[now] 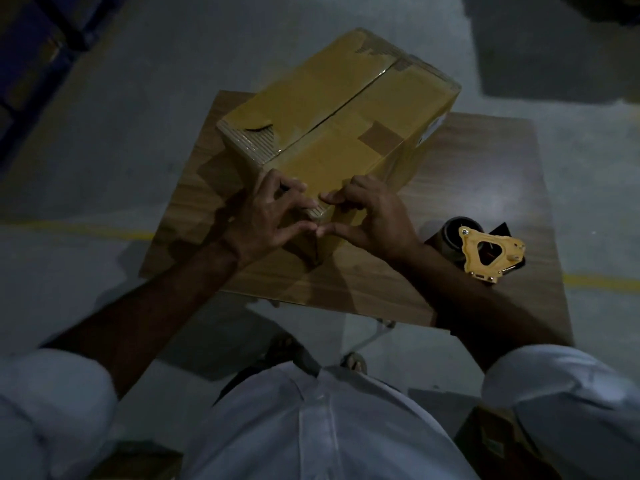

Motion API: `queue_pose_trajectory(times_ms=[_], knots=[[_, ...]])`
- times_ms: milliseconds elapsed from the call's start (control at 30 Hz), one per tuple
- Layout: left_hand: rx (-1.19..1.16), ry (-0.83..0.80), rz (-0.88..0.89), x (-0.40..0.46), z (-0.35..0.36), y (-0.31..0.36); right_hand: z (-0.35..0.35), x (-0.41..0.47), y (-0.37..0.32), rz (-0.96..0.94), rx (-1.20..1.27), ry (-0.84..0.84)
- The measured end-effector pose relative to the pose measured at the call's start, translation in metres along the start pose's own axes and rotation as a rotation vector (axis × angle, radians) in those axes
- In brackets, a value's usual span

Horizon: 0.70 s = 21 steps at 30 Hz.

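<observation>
A taped brown cardboard box (346, 112) lies on a small wooden table (478, 174), turned so one corner points at me. Both hands meet at that near corner. My left hand (266, 216) lies over the left side of the corner, fingers spread and pressing on the cardboard. My right hand (370, 216) presses from the right side, its forefinger and thumb reaching toward the left hand's fingertips. The corner itself is mostly hidden under the fingers. A tape dispenser (485, 249) with a yellow frame and a dark roll lies on the table just right of my right wrist.
The table stands on a grey concrete floor (138, 98) with a yellow line (602, 282) painted across it. A dark rack (41, 46) is at the far left. Another cardboard box (498, 441) sits on the floor at the lower right.
</observation>
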State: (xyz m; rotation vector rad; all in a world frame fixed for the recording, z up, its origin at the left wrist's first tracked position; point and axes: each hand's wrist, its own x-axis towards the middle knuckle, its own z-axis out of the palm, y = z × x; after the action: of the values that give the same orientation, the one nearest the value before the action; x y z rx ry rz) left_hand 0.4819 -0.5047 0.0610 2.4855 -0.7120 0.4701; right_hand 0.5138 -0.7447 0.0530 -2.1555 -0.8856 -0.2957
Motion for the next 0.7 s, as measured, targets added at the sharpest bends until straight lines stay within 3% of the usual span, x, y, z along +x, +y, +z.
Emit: queue_pose_trajectory(times_ms=[200,467,700], knots=[[0.159,0.168,0.189,-0.006,0.022,-0.002,0.003,0.0,0.009,-0.03,-0.001,-0.007],[0.126,0.211,0.187,-0.01,0.037,-0.007,0.01,-0.009,0.006,-0.035,-0.073,0.042],[0.21,0.353,0.108,-0.016,0.067,-0.002,0.01,-0.014,0.001,-0.015,-0.05,0.032]])
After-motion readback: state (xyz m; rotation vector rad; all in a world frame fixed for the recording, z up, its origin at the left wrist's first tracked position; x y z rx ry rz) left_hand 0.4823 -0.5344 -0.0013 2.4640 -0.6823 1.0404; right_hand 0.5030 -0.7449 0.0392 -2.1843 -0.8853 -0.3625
